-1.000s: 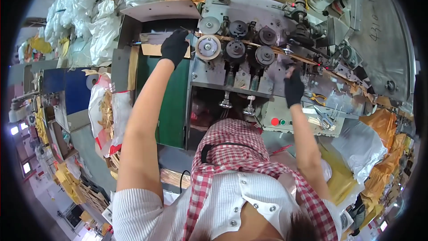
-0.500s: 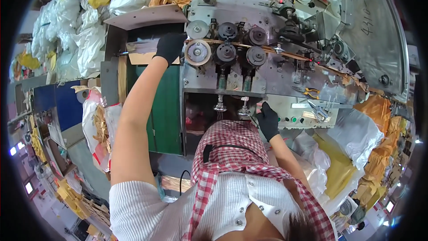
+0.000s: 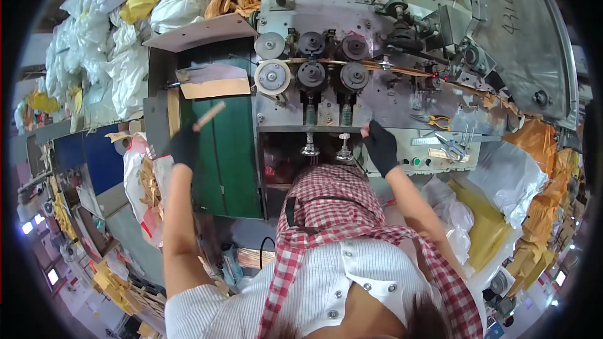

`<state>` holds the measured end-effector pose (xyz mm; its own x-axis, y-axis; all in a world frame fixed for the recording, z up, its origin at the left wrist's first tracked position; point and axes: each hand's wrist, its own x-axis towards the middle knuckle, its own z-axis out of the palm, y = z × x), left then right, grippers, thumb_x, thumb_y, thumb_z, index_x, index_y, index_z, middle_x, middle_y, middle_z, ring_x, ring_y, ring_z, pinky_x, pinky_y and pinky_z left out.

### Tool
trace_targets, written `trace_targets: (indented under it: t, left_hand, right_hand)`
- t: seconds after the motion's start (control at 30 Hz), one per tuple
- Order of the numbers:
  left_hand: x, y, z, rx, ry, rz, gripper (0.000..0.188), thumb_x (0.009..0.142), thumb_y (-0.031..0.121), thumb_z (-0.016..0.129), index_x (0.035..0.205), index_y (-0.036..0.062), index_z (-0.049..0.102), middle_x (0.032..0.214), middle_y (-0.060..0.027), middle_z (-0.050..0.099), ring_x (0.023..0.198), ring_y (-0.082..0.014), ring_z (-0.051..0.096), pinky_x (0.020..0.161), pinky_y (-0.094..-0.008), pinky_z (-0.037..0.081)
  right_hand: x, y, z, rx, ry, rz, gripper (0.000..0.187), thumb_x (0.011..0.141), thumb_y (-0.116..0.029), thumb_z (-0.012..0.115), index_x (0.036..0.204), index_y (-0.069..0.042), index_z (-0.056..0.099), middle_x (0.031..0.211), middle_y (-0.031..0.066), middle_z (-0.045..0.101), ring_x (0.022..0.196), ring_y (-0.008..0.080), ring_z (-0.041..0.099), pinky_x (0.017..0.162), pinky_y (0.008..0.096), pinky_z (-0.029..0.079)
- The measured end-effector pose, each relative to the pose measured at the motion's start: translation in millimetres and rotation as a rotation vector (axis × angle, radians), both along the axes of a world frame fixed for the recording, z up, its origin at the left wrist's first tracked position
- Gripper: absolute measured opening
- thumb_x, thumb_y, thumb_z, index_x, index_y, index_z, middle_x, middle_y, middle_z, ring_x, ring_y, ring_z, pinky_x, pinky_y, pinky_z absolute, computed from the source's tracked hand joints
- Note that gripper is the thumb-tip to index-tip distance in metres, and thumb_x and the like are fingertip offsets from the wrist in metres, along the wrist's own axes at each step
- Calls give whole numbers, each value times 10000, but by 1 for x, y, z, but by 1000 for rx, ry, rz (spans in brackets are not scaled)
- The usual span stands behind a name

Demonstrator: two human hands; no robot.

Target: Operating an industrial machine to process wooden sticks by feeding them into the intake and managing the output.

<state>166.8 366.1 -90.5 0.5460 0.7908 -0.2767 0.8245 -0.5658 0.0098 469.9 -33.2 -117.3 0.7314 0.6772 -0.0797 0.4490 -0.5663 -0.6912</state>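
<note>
My left hand, in a black glove with bare fingertips, pinches a short tan strip. Over the green panel, left of the machine, the strip slants up and away. My right hand, gloved the same way, is closed beside the machine's front edge. Anything inside its fingers is hidden. A metal adjusting knob stands just left of it. Paired round rollers on the machine plate have a thin copper-coloured band running between them to the right.
A control panel with green buttons lies right of my right hand. Pliers and a caliper rest there. Cardboard sits at the left opening. White plastic bags are piled at far left, and a large metal cover stands at right.
My left hand has drawn back from beside the rollers, toward me and to the left, and the tan strip now shows in it. My right hand has shifted slightly up.
</note>
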Motion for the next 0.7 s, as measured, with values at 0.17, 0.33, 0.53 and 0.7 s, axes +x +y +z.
trace_targets:
  t: [0.17, 0.33, 0.53, 0.7]
  left_hand:
    - [-63, -35, -46, -78, 15, 71, 374, 829, 323, 544, 1152, 135, 547, 1011, -185, 612, 900, -372, 588, 747, -460, 466]
    - [-45, -60, -17, -80, -117, 142, 500, 827, 300, 563, 1283, 140, 436, 1012, -194, 609, 905, -373, 591, 768, -446, 462]
    - [-13, -117, -3, -257, -173, 40, 440, 824, 243, 575, 1224, 82, 488, 966, -200, 611, 881, -360, 589, 760, -420, 458]
    - [-4, -160, -5, -443, -74, 24, 414, 827, 228, 567, 1196, 52, 507, 1020, -209, 601, 934, -365, 577, 799, -415, 452]
  right_hand:
    - [36, 23, 6, -57, -126, 1, 138, 829, -213, 554, 870, -82, 560, 790, 137, 617, 731, 338, 594, 618, 404, 462]
    - [98, 36, -3, 56, -474, -105, 189, 856, -248, 539, 917, -80, 599, 831, 140, 623, 790, 329, 595, 645, 399, 458]
    - [130, 53, -36, -248, -279, -260, 322, 820, -321, 494, 1035, -111, 609, 827, 198, 614, 778, 362, 590, 672, 455, 451]
    - [136, 49, -53, -265, -322, -220, 337, 775, -273, 545, 1085, -150, 589, 792, 159, 631, 769, 346, 604, 662, 457, 464]
